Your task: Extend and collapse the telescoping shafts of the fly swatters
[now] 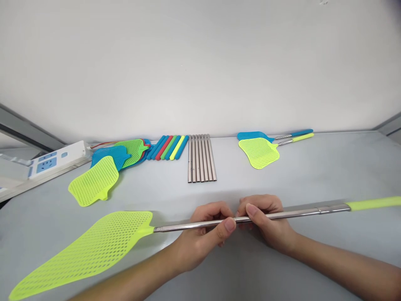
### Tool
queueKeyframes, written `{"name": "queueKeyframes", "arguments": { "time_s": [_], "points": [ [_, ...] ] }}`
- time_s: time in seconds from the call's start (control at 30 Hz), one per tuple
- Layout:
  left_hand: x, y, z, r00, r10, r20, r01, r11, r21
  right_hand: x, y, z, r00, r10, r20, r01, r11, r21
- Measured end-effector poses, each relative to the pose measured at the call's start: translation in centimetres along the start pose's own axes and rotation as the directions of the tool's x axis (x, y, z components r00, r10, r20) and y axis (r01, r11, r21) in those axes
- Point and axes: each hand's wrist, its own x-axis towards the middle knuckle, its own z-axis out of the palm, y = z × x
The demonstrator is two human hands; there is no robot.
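- A fly swatter [202, 224] is held lengthwise across the near part of the scene, over the counter [328, 167].
- Its yellow-green perforated paddle [90, 246] is directed to the near left; whether the counter is touched by it cannot be told.
- The paddle is joined to a sectioned metal rod [297, 212], which is extended toward the right and ends in a yellow-green grip [374, 203], cut off by the right edge of the view.
- The rod is pinched between the thumb and curled fingers of the left hand [200, 242], on the paddle side.
- The rod is likewise pinched by the right hand [272, 228], on the grip side. The two hands are placed just beside each other.
- Beyond the hands, a group of metal tubes [202, 161] is laid side by side.
- To their left, coloured sleeves [168, 147] in blue, red, green and yellow are set in a slanted row.
- Farther left, loose paddles [94, 182] in yellow-green, blue and green are laid, partly overlapped.
- At the far right, a blue swatter [255, 136] and a yellow-green swatter [259, 153] are placed together.
- A white power strip [72, 152] is located at the far left.
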Motion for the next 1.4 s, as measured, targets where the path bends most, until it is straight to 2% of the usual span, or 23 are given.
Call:
{"name": "queueKeyframes", "arguments": {
  "time_s": [0.43,0.77,1.03,1.27,1.4],
  "points": [
    [0.0,0.0,0.0,1.0,0.015,-0.002,-0.015,0.999,0.036,0.0,0.2,0.1,0.999,0.014,0.03,-0.018,0.989,0.15],
    [0.1,-0.4,0.0,0.999,0.046,-0.02,-0.046,0.999,-0.011,0.0,-0.1,0.1,0.999,-0.002,0.046,-0.005,0.988,0.156],
    [0.1,-0.9,0.2,0.997,0.049,-0.063,-0.05,0.999,-0.009,0.0,-0.1,0.0,0.999,0.021,0.026,-0.022,0.998,0.055],
    [0.1,-0.3,0.2,0.998,0.035,-0.049,-0.035,0.999,-0.009,0.0,0.4,-0.1,0.998,-0.031,0.053,0.024,0.99,0.136],
    [0.1,-0.2,0.2,0.999,0.03,-0.043,-0.03,1.0,-0.002,0.0,0.5,-0.2,0.998,-0.013,0.06,0.003,0.988,0.155]
  ]
}}
